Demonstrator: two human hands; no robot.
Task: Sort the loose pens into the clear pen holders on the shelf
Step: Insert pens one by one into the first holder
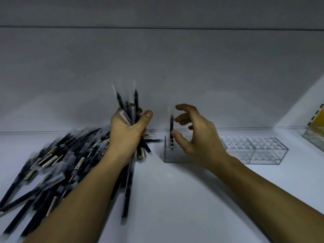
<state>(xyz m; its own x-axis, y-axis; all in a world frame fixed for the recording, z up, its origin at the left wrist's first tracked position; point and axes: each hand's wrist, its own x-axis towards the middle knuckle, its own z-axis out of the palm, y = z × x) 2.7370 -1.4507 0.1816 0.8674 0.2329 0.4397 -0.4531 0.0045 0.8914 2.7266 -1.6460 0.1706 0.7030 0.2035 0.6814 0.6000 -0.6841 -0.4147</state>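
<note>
My left hand [128,132] grips a bundle of dark pens [135,104], their tips pointing up, above a big pile of loose dark pens [57,165] on the white shelf [175,190]. A single dark pen [171,125] stands upright in the back left hole of the nearest clear pen holder [169,155]. My right hand [198,137] hovers over that holder with its fingers spread; the thumb tip lies against the pen's right side and the other fingers are off it. To the right stand two more clear holders [254,151] with rows of holes.
The shelf's grey back wall [157,67] rises just behind the holders. A clear box with yellow contents [315,135] stands at the far right edge. The pile blurs out toward the left front.
</note>
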